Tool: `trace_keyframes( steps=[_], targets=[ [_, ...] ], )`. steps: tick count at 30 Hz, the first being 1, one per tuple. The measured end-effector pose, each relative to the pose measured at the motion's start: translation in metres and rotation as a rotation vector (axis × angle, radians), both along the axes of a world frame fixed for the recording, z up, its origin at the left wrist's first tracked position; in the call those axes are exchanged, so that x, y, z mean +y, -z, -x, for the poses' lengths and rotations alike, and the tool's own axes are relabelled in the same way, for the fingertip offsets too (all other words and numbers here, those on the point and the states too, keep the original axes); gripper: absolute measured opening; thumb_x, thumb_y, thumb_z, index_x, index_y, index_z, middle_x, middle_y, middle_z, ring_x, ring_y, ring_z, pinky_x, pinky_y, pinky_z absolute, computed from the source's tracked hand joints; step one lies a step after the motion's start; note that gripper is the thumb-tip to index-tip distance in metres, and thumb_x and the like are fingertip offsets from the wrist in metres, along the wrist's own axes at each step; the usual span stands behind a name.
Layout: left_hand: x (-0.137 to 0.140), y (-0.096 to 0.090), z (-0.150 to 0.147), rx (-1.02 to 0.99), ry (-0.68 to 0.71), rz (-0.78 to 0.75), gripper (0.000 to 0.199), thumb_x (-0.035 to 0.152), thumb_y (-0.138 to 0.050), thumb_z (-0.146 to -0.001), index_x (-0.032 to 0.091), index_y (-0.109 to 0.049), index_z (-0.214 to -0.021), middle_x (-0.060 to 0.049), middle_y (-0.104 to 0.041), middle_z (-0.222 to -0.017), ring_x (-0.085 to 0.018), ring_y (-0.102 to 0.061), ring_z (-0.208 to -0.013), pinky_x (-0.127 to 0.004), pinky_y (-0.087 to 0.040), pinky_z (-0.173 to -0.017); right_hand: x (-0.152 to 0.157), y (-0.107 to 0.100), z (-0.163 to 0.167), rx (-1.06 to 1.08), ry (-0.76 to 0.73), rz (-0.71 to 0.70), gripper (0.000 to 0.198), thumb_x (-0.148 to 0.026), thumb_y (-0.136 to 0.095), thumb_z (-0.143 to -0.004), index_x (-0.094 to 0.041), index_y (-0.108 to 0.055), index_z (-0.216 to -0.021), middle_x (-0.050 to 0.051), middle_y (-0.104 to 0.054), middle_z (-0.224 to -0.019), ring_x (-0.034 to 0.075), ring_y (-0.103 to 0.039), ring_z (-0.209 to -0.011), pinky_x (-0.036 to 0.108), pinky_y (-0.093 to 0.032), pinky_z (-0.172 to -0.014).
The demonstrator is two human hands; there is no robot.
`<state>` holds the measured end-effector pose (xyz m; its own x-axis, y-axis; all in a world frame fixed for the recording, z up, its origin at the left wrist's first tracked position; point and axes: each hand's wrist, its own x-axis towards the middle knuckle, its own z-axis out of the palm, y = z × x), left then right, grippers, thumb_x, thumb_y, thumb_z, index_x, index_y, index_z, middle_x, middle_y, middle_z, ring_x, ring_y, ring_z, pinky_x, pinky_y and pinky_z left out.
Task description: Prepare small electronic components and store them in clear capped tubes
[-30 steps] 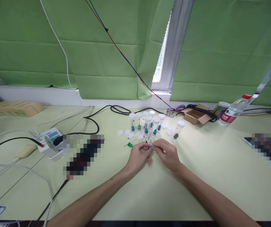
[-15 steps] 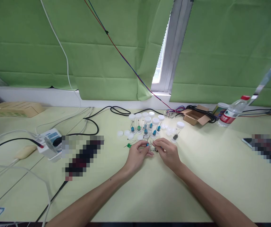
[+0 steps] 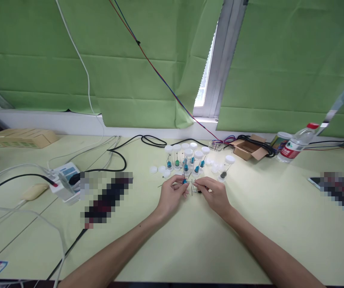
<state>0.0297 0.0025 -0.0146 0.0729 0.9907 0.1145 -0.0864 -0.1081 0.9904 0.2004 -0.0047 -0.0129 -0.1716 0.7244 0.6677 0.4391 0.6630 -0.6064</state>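
Through the head camera I saw both bare hands low over the middle of the pale green surface (image 3: 202, 244), turned toward each other and nearly meeting. In the left hand (image 3: 171, 195) I had a small blue component (image 3: 185, 181), the thumb and fingers clamped on it and thin leads sticking up past them. The right hand (image 3: 215, 195) had its fingers pinched together on some thin wires (image 3: 192, 185), which showed in the narrow gap just beside the blue component. They were too fine for me to tell whether they joined it. A small dark piece (image 3: 199, 191) showed just under the right fingers, too little of it to name.

Just beyond the hands I had a cluster of clear vials (image 3: 187, 159) with white caps, several with blue pieces (image 3: 196, 169) inside and one with a green piece (image 3: 177, 163). A lone vial (image 3: 227, 168) with a dark grey piece (image 3: 223, 175) stood apart, beyond the right hand. Loose white lids (image 3: 162, 169) lay left of the cluster.

Farther right I saw an open cardboard box (image 3: 247, 150), then a can (image 3: 281, 139) beside a red-capped water bottle (image 3: 295, 145). A white power strip (image 3: 61, 192) sat well to the left.
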Motion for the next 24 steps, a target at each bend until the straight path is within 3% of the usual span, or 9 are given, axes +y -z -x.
trace_keyframes(
  steps=[7,13,17,24],
  targets=[
    [-0.0017,-0.0043,0.0018,0.055,-0.013,-0.037,0.026,0.033,-0.072,-0.074,0.018,-0.060,-0.091,0.002,-0.059,-0.065,-0.013,-0.060,-0.056,-0.025,-0.049,-0.056,-0.0007,0.0015,-0.0004,0.064,-0.004,0.106,0.019,-0.031,-0.058,-0.091,-0.020,-0.069,-0.081,0.004,-0.067,-0.072,0.016,-0.060,-0.061,0.028,-0.048,-0.057],
    [-0.0037,-0.0088,0.0013,0.080,-0.034,-0.066,0.023,0.034,-0.072,-0.072,0.018,-0.063,-0.086,-0.001,-0.060,-0.078,-0.014,-0.060,-0.065,-0.026,-0.053,-0.061,-0.0008,-0.0011,0.0012,0.124,-0.002,0.184,0.021,-0.034,-0.060,-0.089,-0.019,-0.068,-0.077,0.003,-0.067,-0.069,0.015,-0.060,-0.057,0.027,-0.050,-0.056],
    [-0.0027,-0.0062,0.0021,0.088,-0.021,-0.123,0.020,0.034,-0.070,-0.073,0.019,-0.064,-0.086,-0.002,-0.059,-0.083,-0.015,-0.059,-0.071,-0.026,-0.053,-0.063,-0.0011,-0.0008,0.0020,0.233,-0.051,0.297,0.022,-0.037,-0.062,-0.087,-0.019,-0.066,-0.075,0.002,-0.066,-0.067,0.014,-0.059,-0.052,0.026,-0.049,-0.051],
    [-0.0012,-0.0023,0.0041,0.163,-0.010,-0.162,0.018,0.030,-0.071,-0.074,0.019,-0.065,-0.085,-0.002,-0.060,-0.085,-0.012,-0.055,-0.063,-0.024,-0.048,-0.059,0.0018,-0.0019,0.0020,0.435,-0.168,0.528,0.029,-0.043,-0.067,-0.083,-0.018,-0.061,-0.071,0.002,-0.064,-0.061,0.012,-0.056,-0.045,0.023,-0.043,-0.041]
  ],
)
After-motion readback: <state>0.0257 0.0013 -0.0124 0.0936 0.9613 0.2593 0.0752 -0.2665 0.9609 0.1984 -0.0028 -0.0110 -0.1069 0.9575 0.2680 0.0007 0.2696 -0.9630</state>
